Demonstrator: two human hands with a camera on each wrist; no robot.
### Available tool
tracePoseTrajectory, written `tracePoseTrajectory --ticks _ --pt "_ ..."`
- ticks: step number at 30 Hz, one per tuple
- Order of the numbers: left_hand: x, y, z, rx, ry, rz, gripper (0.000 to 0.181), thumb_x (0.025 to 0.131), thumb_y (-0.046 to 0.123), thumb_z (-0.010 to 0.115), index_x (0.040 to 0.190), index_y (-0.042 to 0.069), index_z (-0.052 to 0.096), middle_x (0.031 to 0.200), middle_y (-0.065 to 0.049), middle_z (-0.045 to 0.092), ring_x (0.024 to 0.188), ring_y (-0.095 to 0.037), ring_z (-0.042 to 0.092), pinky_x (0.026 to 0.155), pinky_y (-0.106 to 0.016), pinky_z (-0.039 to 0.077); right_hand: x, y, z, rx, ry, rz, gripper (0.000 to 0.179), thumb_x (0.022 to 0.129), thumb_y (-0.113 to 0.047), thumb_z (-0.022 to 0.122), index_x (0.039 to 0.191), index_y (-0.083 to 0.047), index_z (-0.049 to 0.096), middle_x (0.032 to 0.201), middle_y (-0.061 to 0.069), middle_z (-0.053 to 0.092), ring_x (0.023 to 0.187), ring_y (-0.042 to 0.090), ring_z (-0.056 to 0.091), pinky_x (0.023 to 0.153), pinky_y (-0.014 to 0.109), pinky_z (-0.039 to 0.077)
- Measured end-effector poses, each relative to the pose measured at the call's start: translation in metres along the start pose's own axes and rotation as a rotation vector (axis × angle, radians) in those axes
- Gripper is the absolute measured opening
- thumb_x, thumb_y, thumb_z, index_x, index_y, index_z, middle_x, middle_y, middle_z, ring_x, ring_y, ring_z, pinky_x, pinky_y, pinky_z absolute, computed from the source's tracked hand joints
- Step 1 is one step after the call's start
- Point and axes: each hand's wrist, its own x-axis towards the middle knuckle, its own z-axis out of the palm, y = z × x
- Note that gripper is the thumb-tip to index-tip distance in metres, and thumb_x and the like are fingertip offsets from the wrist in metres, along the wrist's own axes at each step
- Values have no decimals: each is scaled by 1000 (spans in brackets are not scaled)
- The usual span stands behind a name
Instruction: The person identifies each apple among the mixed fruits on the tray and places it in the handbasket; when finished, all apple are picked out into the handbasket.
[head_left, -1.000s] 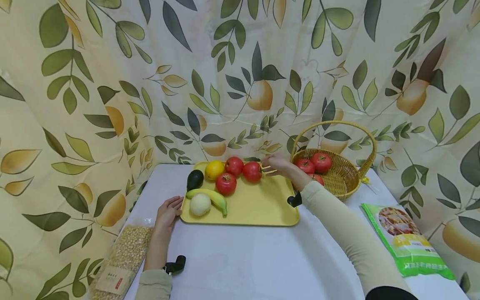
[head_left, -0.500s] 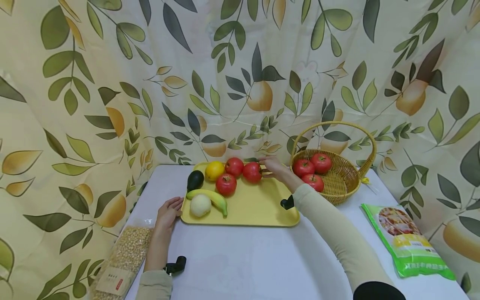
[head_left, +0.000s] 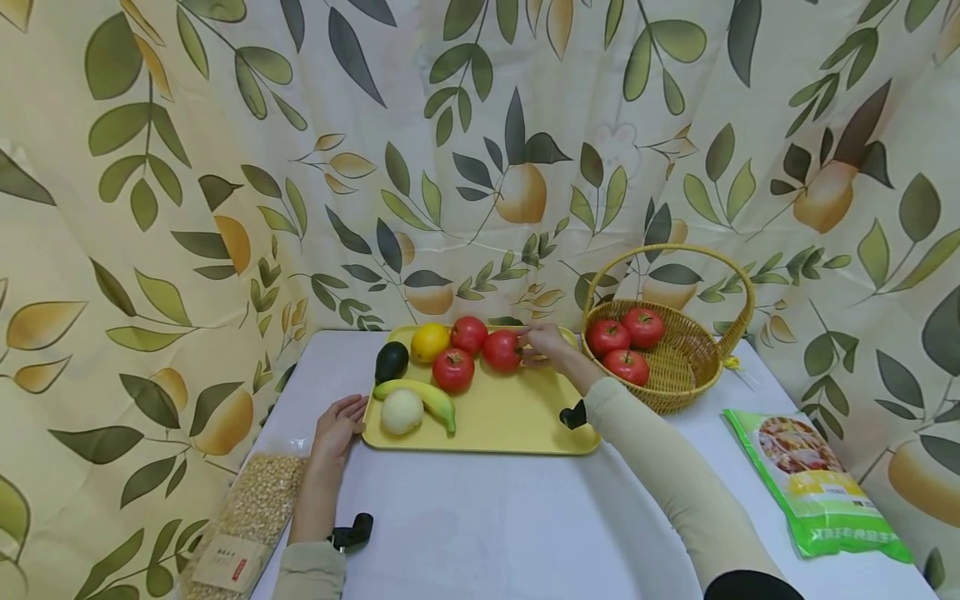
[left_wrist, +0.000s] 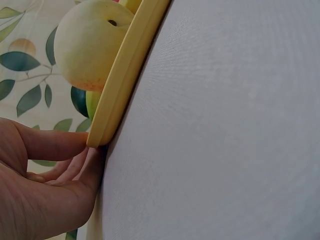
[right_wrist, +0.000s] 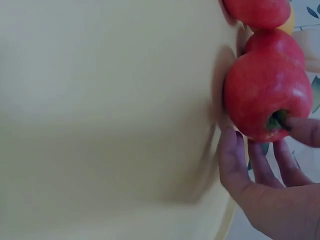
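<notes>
My right hand point(head_left: 546, 342) is at the right side of a red tomato point(head_left: 502, 350) on the yellow tray point(head_left: 517, 421). In the right wrist view, curled fingers point(right_wrist: 275, 165) touch the tomato around its green stem hollow. Two more tomatoes, one at the back point(head_left: 468, 335) and one in front point(head_left: 453, 370), sit to its left. My left hand point(head_left: 337, 427) holds the tray's left edge near the front corner; the left wrist view shows its thumb against the rim and the other fingers at the underside. A pale round peach point(left_wrist: 92, 42) lies near that corner.
On the tray's left are a banana point(head_left: 427, 398), a dark avocado point(head_left: 392, 362) and a lemon point(head_left: 430, 342). A wicker basket point(head_left: 686, 367) with three tomatoes stands to the right. A green food bag point(head_left: 821, 483) lies at far right, a bag of pale kernels point(head_left: 255, 500) at left.
My right hand has moved slightly left and closed in on the rightmost tomato, which has shifted a little to the left. The left hand stays at the tray's edge.
</notes>
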Motion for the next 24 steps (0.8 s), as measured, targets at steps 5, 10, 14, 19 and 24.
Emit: tracePoseTrajectory --ticks 5,10,14,19,24 --pt "-1 1 1 2 -2 9 68 91 -26 44 155 -8 35 157 -30 43 148 -38 42 122 -42 37 0 5 -1 40 -43 9 46 93 -3 64 139 0 62 115 11 66 102 28 68 108 55 52" --pt "-1 1 1 3 -1 7 68 91 -26 44 155 -8 35 157 -29 43 148 -38 42 122 -42 37 20 19 -11 59 -142 -35 34 87 -7 71 120 1 73 114 10 68 94 24 70 93 51 62" --pt "-2 2 1 7 9 0 67 91 -25 45 155 -6 37 157 -28 45 147 -36 44 121 -41 38 32 27 -17 72 -196 -7 39 86 -11 76 124 -4 71 115 10 68 93 26 72 86 48 65" --pt "-2 2 2 10 4 1 68 91 -25 45 155 -7 36 157 -28 44 147 -37 44 122 -42 38 22 22 -14 37 -211 32 62 89 -18 78 146 -7 54 120 11 66 99 29 72 90 47 63" --pt "-2 2 1 8 -3 4 68 91 -26 44 156 -8 35 157 -29 43 148 -38 43 122 -42 37 1 11 -4 -5 -200 31 64 95 -20 73 152 -8 46 119 13 65 116 39 65 104 53 56"
